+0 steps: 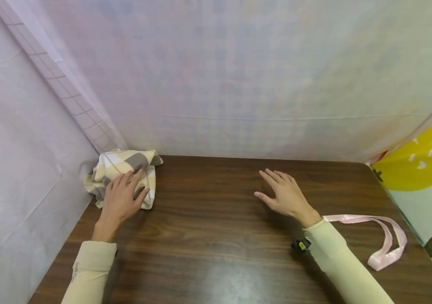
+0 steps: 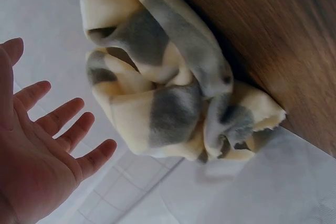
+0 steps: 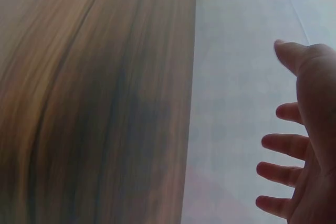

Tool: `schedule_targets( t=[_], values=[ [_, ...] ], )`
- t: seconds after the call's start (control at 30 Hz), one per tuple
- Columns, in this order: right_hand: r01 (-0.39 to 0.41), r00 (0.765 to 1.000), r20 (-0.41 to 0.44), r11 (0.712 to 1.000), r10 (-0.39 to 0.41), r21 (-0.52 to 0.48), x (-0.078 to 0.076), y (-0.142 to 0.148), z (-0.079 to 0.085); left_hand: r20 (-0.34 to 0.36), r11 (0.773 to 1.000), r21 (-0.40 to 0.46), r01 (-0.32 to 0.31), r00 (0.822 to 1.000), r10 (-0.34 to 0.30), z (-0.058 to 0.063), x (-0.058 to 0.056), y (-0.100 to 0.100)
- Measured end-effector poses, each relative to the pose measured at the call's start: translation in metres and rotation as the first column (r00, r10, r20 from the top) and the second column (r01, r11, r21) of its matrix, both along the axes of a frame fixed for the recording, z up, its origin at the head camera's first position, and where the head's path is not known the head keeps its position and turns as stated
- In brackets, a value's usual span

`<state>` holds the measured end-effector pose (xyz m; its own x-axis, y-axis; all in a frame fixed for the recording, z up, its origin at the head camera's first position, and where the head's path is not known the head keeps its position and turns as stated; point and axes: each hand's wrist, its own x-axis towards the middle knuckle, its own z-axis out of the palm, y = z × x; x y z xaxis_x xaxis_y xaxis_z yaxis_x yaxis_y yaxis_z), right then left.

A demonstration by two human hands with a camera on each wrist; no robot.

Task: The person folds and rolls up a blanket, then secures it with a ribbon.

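Note:
A crumpled checked cloth point(image 1: 136, 159) in cream, grey and white lies at the table's back left corner. My left hand point(image 1: 119, 202) is over its front part in the head view, fingers spread and holding nothing. From the left wrist, the bunched cloth point(image 2: 173, 114) shows apart from the left hand point(image 2: 47, 150), its folds loose against the wood. My right hand point(image 1: 286, 196) hovers above the right half of the table, fingers extended and thumb out to the side. The right wrist view shows nothing within the right hand point(image 3: 310, 150).
A pink satin ribbon point(image 1: 400, 236) lies curved on the right side of the dark wooden table point(image 1: 201, 236). White curtains hang along the left point(image 1: 18, 169) and back point(image 1: 220, 84). A yellow printed shape point(image 1: 409, 169) shows beyond the right edge.

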<state>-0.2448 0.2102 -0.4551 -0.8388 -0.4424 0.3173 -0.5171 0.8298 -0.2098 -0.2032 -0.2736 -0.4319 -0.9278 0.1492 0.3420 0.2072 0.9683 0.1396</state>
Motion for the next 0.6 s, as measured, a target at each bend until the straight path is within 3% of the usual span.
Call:
schedule_targets(
  t=[0.27, 0.5, 0.6],
  values=[
    [-0.098, 0.993, 0.065, 0.994, 0.101, -0.046, -0.008, -0.031, -0.002, 0.001, 0.995, 0.058, -0.075, 0.997, 0.076, 0.004, -0.005, -0.018],
    [-0.153, 0.972, 0.17, 0.986, 0.161, -0.063, -0.009, -0.05, -0.008, -0.12, 0.981, 0.148, -0.127, 0.982, 0.146, 0.005, -0.015, -0.039],
    [-0.172, 0.959, 0.217, 0.983, 0.183, -0.072, -0.009, -0.06, -0.011, -0.118, 0.969, 0.184, -0.166, 0.975, 0.189, 0.005, -0.018, -0.048]
  ],
)
